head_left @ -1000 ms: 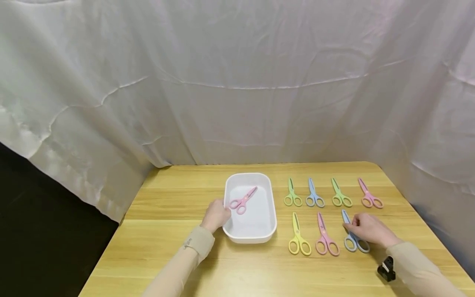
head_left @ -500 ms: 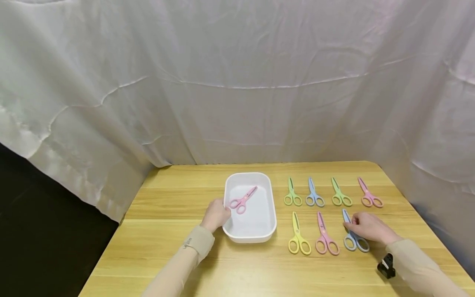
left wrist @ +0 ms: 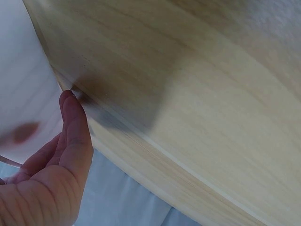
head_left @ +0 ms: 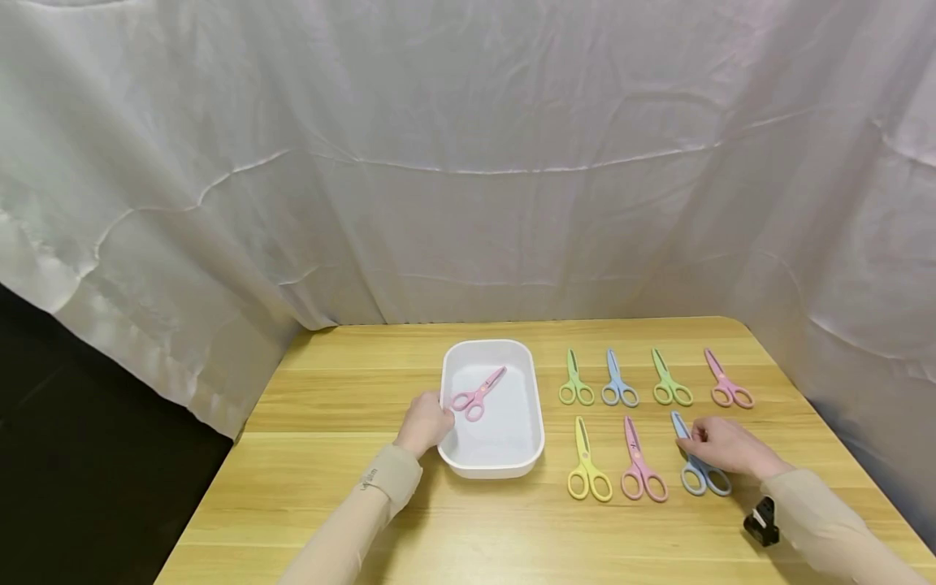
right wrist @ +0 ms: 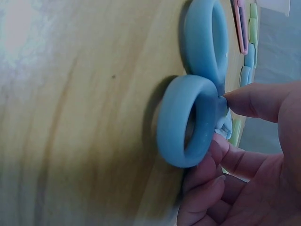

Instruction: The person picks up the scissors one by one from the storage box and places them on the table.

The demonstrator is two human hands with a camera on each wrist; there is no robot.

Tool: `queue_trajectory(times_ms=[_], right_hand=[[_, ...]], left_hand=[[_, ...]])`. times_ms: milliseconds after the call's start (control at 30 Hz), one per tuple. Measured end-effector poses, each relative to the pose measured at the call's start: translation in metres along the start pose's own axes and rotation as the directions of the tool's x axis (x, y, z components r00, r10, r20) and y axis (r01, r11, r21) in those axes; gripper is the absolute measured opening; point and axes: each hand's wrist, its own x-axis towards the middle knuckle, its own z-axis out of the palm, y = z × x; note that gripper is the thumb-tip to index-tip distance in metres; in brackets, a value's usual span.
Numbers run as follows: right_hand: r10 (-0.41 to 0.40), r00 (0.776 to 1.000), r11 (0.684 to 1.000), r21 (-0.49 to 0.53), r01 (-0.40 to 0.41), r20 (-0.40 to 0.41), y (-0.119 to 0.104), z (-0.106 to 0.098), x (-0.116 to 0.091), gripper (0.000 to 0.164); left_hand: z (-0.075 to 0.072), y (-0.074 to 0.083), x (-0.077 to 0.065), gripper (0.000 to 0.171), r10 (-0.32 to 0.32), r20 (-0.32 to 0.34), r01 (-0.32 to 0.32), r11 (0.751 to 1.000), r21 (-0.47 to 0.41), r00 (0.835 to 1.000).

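Observation:
My left hand (head_left: pixel 422 424) grips the left rim of a white plastic tray (head_left: pixel 491 447), thumb over the edge. In the left wrist view the fingers of that hand (left wrist: pixel 73 150) lie along the tray's outer wall. A pair of pink scissors (head_left: pixel 479 396) lies inside the tray. At the right, my right hand (head_left: pixel 727 448) pinches blue scissors (head_left: pixel 680 424) near their middle. The right wrist view has their blue handle loops (right wrist: pixel 173 127) close up, with thumb and fingers on either side just beyond the loops. The loops sit at or just above the tabletop; contact is unclear.
Yellow scissors (head_left: pixel 584 470) and pink scissors (head_left: pixel 636 463) lie left of the right hand. Behind them is a row of green (head_left: pixel 574 378), blue (head_left: pixel 616 380), green (head_left: pixel 665 378) and pink scissors (head_left: pixel 722 379). A grey curtain (head_left: pixel 483 244) hangs behind the wooden table (head_left: pixel 329 382).
The blue scissors in my right hand have turned slightly, their handles shifting a little right and their tip a little left. The left hand and tray have stayed in place.

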Motion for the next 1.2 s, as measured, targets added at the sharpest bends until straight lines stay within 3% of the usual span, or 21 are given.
queue_trajectory(times_ms=[667,1200], right_hand=[[0.056,0.998,0.998,0.021,-0.056,0.006,-0.0027,-0.0014,-0.0025,0.037],[0.012,1.0,1.0,0.014,-0.011,-0.017,-0.0048,-0.0006,-0.0049,0.031]], left_hand=[[-0.0009,0.0008,-0.0016,0.033,-0.006,0.01,0.006,1.0,-0.018,1.0],[-0.0009,-0.0002,-0.0011,0.032,0.028,-0.003,-0.028,1.0,0.005,1.0]])
